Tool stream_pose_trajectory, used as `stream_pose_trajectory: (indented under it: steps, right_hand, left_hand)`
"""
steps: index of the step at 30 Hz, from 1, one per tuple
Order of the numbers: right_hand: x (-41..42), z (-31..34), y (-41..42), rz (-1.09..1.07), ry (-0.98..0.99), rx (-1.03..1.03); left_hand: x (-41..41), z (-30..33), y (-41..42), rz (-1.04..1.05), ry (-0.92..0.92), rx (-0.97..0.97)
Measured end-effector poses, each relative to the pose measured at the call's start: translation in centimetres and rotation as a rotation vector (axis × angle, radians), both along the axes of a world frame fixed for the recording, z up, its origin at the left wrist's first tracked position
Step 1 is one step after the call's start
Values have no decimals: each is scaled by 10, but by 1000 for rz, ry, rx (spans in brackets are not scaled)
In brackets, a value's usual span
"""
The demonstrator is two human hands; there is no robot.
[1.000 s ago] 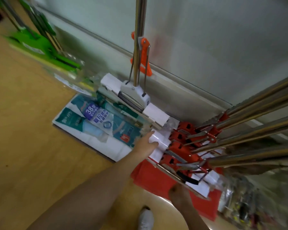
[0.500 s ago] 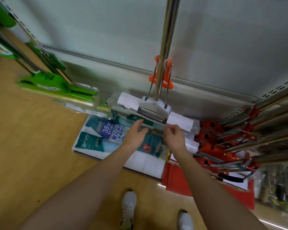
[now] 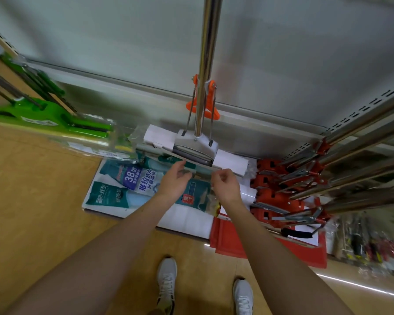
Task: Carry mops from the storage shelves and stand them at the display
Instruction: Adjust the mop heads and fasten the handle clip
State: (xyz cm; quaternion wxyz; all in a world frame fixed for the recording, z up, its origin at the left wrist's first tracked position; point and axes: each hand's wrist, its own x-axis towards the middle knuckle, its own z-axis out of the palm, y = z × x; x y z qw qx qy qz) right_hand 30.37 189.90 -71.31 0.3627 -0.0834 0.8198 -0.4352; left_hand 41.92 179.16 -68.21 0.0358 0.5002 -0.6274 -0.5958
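Note:
A mop point(image 3: 195, 146) stands upright against the grey back panel, with a steel pole point(image 3: 205, 64), an orange lever and a white sponge head. Its printed teal wrapper point(image 3: 132, 178) lies spread on the floor in front. My left hand point(image 3: 174, 184) and my right hand point(image 3: 226, 186) are side by side just below the mop head. Each seems to pinch the wrapper's upper edge with curled fingertips.
Several red-headed mops point(image 3: 273, 192) lean together at the right, their steel poles slanting up to the right. Green mops point(image 3: 43, 114) lean at the left. A red board point(image 3: 232, 242) lies on the wooden floor by my white shoes point(image 3: 166, 280).
A second ago only my left hand touched the sponge heads near the red mops. Both hands then came to the wrapper below the upright mop and have stayed there.

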Motion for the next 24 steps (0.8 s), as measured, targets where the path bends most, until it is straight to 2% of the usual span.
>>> stream_pose_trajectory:
  steps: [2,4,6,8,10,14,18,24]
  right_hand:
    - [0,0,14,138,27,111]
    - [-2,-4,38,464,70,371]
    - [-6,-8,66,760,-4,619]
    - [-10,-10,90,922,-127,807]
    - [-17,-13,108,957,-152,892]
    - [-25,-17,141,981,-68,919]
    - [-28,-26,177,961,-100,997]
    - [-35,-28,204,1039,-14,1059]
  left_hand:
    - [0,-3,7,-8,-20,0]
    - [-2,-5,16,-7,-35,20]
    - [-6,-7,24,-20,-39,34]
    - [-10,-10,32,-39,-47,34]
    - [-13,-14,38,-49,-47,31]
    - [-14,-19,51,-69,-78,18]
    - [-18,-24,65,-76,-105,25]
    - [-29,-34,91,-89,-112,82]
